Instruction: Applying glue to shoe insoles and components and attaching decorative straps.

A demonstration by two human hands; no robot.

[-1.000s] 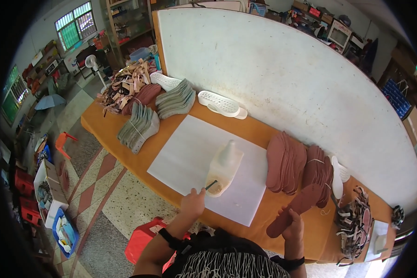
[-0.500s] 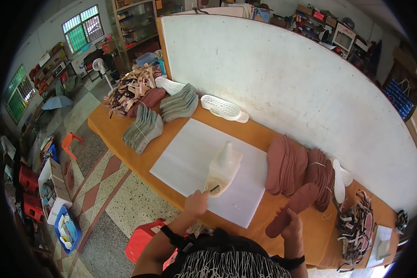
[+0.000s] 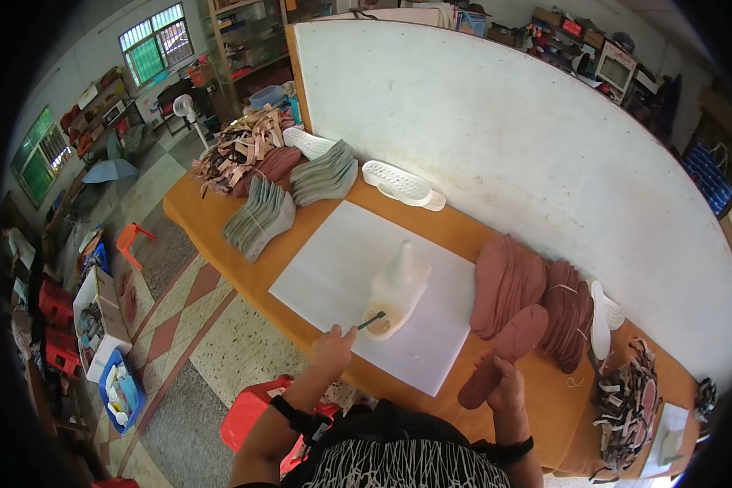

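My left hand (image 3: 332,350) is closed around the end of a slim dark brush (image 3: 371,320). The brush's tip is over the cut-out opening of a whitish plastic jug (image 3: 405,281), which lies on its side on a white sheet (image 3: 317,260). Some pale yellowish stuff shows in the opening. In my right hand (image 3: 506,389) is a reddish-brown insole (image 3: 522,332), gripped near its narrower lower end and tilted up over the table's front edge. Just beyond it, stacks of matching insoles (image 3: 504,285) stand on the table, one bundle (image 3: 564,313) tied with string.
Grey-green insole bundles (image 3: 325,175), strap pieces (image 3: 248,146) and white soles (image 3: 403,185) lie along the left and back of the orange-covered table (image 3: 220,232). A white partition (image 3: 480,122) rises behind. More straps (image 3: 630,398) sit at right; a red stool (image 3: 256,411) stands below.
My left hand has drawn back leftward from the jug, and more of the brush now shows. The insole in my right hand has shifted slightly. The whole view has turned a little.
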